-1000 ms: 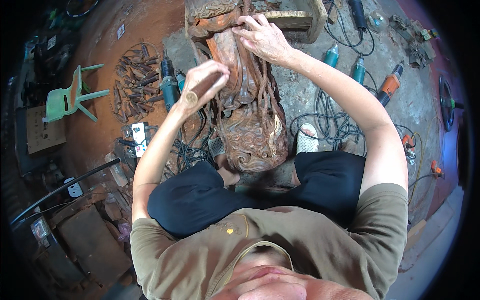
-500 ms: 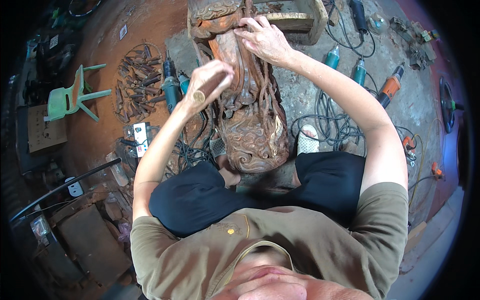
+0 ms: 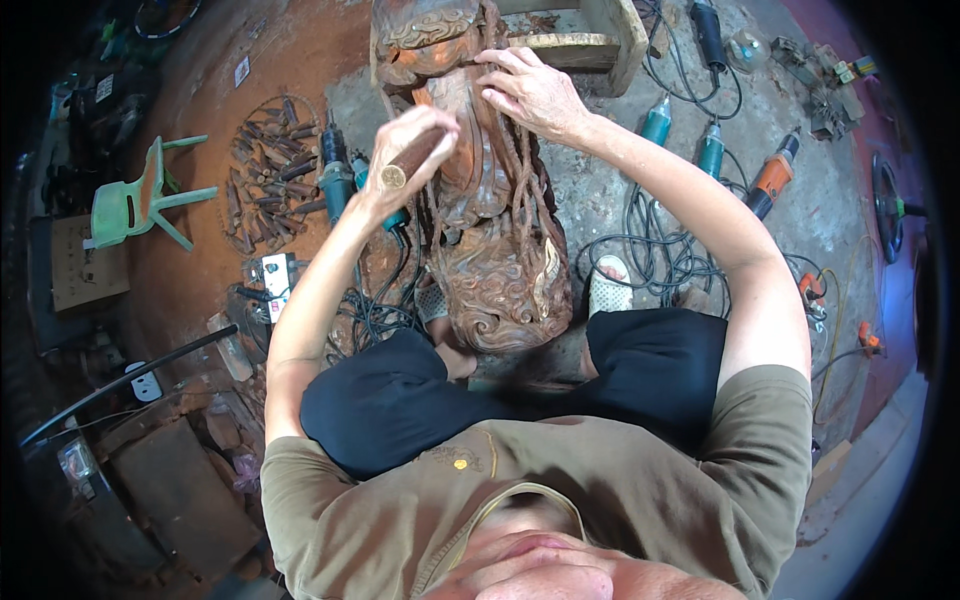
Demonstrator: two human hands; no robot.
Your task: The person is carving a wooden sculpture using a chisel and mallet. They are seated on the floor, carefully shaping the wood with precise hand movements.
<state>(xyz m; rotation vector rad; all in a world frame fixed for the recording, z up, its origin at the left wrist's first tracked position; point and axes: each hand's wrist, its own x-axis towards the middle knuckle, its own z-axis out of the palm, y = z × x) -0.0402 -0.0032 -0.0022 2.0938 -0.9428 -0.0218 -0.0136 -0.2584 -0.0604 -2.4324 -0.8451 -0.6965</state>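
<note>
Knees in dark trousers point(image 3: 370, 400) are set apart, and just beyond them, between two white perforated shoes point(image 3: 605, 295), the near end of a brown wood carving point(image 3: 505, 300) is seen, its surface covered in swirls. Farther along, a round wooden handle point(image 3: 408, 165) is gripped by the left hand point(image 3: 415, 140), the fingers being wrapped about it over the carving's left side; whether a blade is joined to it cannot be told. Slightly farther off, the right hand point(image 3: 538, 98) is placed with its fingers bent and loosely parted, the tips being rested at the carving's right edge.

The carving is stretched lengthwise over a grey floor point(image 3: 595, 150). On its left, a white power strip point(image 3: 275, 285), teal power tools point(image 3: 335, 185) and a heap of short brown sticks point(image 3: 270, 185) are spread; on its right, dark cables point(image 3: 655, 250) are tangled near an orange power tool point(image 3: 772, 182). Toward the room's left side, a pale green chair point(image 3: 125, 210) is placed beside a cardboard box point(image 3: 88, 260). Farthest ahead, a wooden frame point(image 3: 570, 45) is set by the carving's far end.
</note>
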